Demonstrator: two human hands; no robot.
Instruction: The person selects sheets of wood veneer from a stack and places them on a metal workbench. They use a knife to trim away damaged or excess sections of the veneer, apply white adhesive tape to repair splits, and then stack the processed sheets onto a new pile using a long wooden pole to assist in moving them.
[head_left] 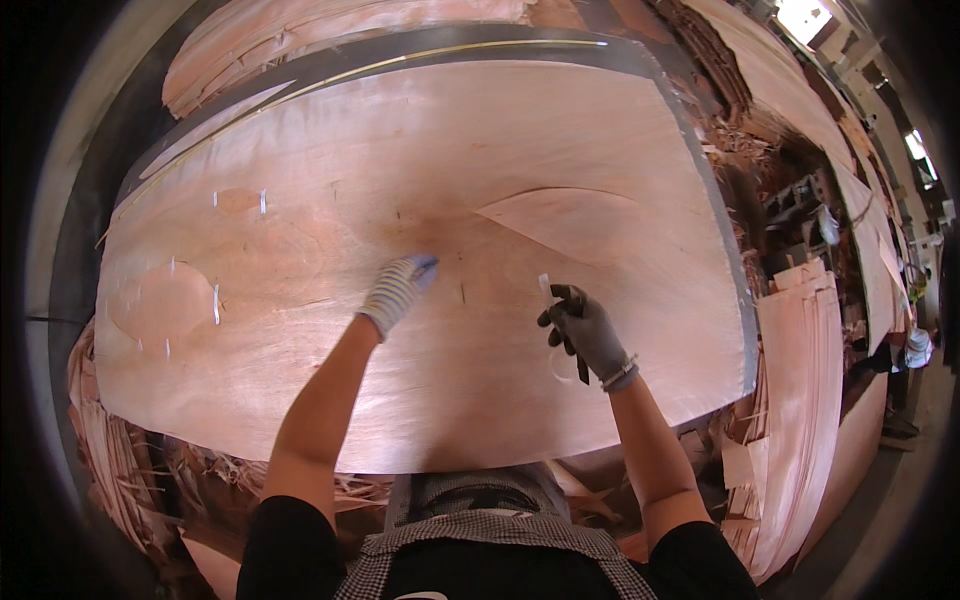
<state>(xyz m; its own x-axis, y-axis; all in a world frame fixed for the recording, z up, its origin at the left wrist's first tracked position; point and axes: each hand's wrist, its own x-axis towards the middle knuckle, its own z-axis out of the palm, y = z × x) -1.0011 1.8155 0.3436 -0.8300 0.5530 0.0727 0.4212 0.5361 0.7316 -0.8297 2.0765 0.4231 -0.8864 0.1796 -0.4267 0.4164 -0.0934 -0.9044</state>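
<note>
A wide, pale reddish wood veneer sheet (330, 380) lies in front of me, with small slits near its middle. My left hand (398, 290), in a striped glove with bluish fingertips, is low over the sheet. Its fingers are drawn together; anything between them is hidden. My right hand (588, 335), in a dark glove, grips a slim cutter knife (583, 371) whose black end shows below the palm. A whitish strip (545, 287) juts up past its fingers. Beyond that hand, a pointed veneer piece (570, 220) lies on the sheet.
White tape bits (216, 304) mark round patches at the sheet's left. A yellow measuring strip (400, 64) runs along the far edge of the dark tabletop (600, 50). Stacked veneer (795, 400) and torn scraps (745, 150) crowd the right; another veneer pile (320, 40) lies behind.
</note>
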